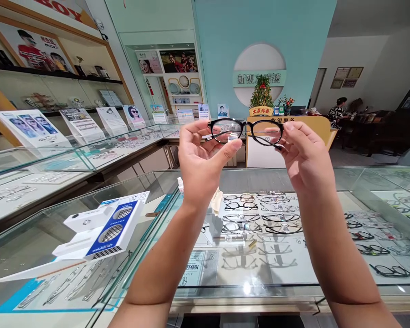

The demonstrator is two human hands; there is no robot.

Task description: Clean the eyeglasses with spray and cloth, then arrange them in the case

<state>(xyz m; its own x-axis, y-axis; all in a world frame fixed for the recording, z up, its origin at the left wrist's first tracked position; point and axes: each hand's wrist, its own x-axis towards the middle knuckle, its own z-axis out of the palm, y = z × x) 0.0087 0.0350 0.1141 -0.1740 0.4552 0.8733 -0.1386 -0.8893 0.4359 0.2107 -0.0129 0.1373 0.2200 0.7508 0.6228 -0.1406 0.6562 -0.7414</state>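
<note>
Glass display counter (pixel 269 279) below, teal wall (pixel 217 54) ahead; left fingers (pixel 229 151) and right fingers (pixel 301 136) grip black-framed glasses (pixel 246 123).

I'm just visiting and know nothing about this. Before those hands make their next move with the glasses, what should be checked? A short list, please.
1. Left grip secure on the black glasses: ok, it holds one end of the frame.
2. Right grip secure: ok, it holds the other end.
3. Frame level: ok, roughly level.
4. Glasses raised off the display case: ok, held up above it.
5. View through both lenses unblocked: not ok, the left thumb overlaps one lens's lower edge.
6. Lenses free of smudges: cannot tell, too fine to see.
</note>
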